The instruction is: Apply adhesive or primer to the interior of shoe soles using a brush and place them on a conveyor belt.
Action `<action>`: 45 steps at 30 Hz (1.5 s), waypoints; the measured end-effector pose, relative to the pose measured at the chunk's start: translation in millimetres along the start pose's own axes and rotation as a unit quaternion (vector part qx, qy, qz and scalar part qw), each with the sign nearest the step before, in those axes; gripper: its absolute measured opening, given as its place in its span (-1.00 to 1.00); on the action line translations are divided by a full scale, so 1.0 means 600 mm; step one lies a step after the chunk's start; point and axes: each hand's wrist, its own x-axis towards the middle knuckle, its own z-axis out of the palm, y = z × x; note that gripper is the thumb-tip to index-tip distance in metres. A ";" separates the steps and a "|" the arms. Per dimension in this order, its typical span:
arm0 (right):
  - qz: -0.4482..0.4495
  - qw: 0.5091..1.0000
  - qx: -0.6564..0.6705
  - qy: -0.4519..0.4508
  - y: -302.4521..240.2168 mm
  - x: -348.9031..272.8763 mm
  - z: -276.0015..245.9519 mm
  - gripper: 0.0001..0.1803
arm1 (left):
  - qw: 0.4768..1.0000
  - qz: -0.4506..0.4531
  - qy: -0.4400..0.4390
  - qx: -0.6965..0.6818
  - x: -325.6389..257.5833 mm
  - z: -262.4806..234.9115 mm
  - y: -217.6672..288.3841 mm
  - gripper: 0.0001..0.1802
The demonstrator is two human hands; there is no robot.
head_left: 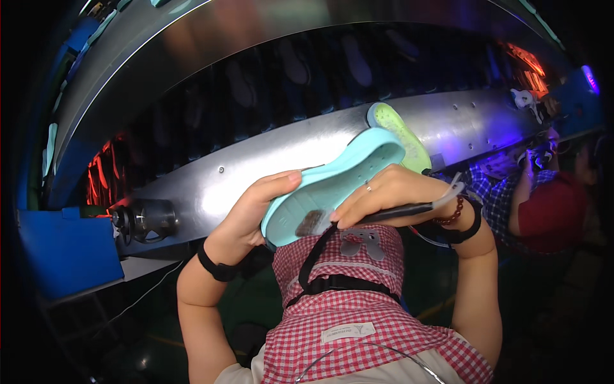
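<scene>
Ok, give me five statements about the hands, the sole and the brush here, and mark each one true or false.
1. The left hand holds a light blue shoe sole. True.
2. The right hand holds a pair of scissors. False: it grips a dark-handled brush.
3. The brush's bristles lie against the sole's surface. True.
4. The yellow-green sole lies in the person's lap. False: it sits behind the blue one, by the metal conveyor housing.
5. Both wrists are bare. False: a black strap rings the left wrist, and a bead bracelet and a black strap ring the right.
</scene>
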 end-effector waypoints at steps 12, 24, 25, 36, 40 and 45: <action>0.118 0.970 -0.192 -0.096 -0.018 -0.021 -0.025 -0.75 | 0.996 0.003 0.032 0.080 -0.012 -0.040 -0.010 -0.48; 0.214 0.836 0.042 0.503 0.084 -0.012 0.033 -0.82 | 0.979 0.073 -0.059 -0.181 0.010 -0.050 -0.073 -0.44; 0.168 0.834 -0.083 0.519 0.106 -0.002 0.049 -0.81 | 0.979 0.063 -0.029 -0.192 0.021 -0.060 -0.085 -0.45; -0.084 0.813 0.407 0.408 0.053 -0.058 0.095 -0.73 | 0.948 0.317 0.001 0.004 -0.118 -0.069 -0.030 -0.34; -0.018 0.773 0.443 0.453 0.098 -0.080 0.090 -0.73 | 0.859 0.504 0.017 -0.085 -0.192 -0.074 0.135 -0.33; 0.012 0.750 0.470 0.466 0.102 -0.081 0.093 -0.75 | 0.662 0.681 -0.070 -0.306 -0.278 -0.221 0.391 -0.27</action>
